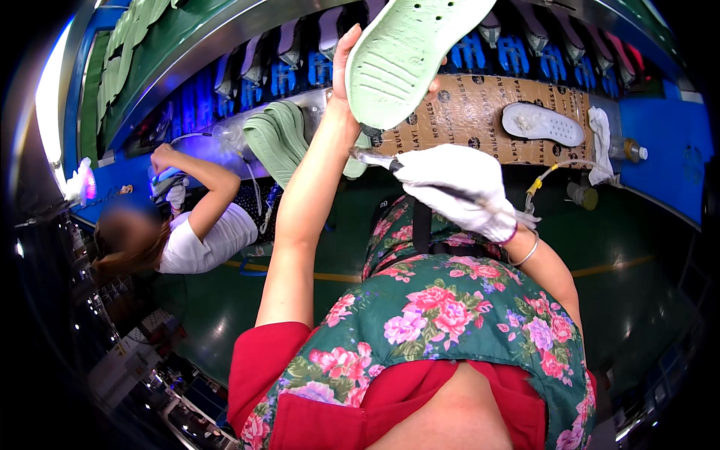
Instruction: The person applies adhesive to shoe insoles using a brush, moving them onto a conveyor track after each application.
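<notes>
My bare left hand [343, 79] holds up a pale green shoe sole [405, 60], fingers wrapped around its edges. The sole's grooved, holed face is turned up, and its upper end runs out of view. Below its heel, my right hand [454, 187], in a white glove, is closed around a brush [375, 158] with a dark handle. The brush tip points left and looks apart from the sole. A small dark thing [370, 130] shows at the heel's edge; I cannot tell what it is.
Several green soles [281, 135] lie stacked left of my forearm. Printed brown cardboard [469, 109] covers the bench, with a whitish sole [544, 124] on it. A white cloth [600, 142] hangs at right. Shoes line a blue rack [514, 54] behind. A co-worker [206, 240] sits left.
</notes>
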A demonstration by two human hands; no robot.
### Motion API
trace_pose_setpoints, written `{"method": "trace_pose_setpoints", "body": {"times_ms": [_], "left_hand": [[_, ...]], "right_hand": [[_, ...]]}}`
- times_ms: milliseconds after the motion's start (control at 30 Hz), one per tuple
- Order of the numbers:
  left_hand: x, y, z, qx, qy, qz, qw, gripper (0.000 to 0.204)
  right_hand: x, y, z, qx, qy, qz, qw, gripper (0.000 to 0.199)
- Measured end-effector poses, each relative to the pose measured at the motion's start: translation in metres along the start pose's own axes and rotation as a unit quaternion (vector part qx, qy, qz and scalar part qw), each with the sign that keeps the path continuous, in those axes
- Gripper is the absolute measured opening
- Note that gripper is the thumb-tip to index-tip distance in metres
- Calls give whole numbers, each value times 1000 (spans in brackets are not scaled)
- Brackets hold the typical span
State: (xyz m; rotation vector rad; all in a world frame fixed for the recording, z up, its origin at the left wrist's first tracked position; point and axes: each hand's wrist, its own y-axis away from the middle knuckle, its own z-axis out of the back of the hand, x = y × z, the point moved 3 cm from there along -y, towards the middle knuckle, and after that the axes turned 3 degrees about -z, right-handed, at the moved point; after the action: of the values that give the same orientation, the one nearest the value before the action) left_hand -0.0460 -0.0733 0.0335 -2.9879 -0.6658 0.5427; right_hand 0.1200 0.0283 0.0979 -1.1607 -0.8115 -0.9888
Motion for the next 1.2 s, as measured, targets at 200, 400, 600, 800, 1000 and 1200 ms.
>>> {"method": "trace_pose_setpoints", "body": {"times_ms": [200,400,600,800,1000,1200], "left_hand": [[2,6,7,-2,18,-20,1000,90],[30,29,-10,-251,109,-136,952,75],[58,46,-25,-108,29,-64,992,84],[31,43,-54,-86,-88,-115,986,115],[-22,-41,-95,120,-97,-114,981,107],[-48,-147,-65,-124,159,-152,967,63]], "right_hand": [[-23,-4,3,-53,-90,-125,987,19],[-13,-20,42,-125,4,-95,988,18],[10,-47,79,-158,273,74,946,22],[6,-8,77,-91,-147,-132,976,21],[-29,40,95,-337,-345,-165,860,22],[-54,41,76,-337,-296,-203,871,21]]}}
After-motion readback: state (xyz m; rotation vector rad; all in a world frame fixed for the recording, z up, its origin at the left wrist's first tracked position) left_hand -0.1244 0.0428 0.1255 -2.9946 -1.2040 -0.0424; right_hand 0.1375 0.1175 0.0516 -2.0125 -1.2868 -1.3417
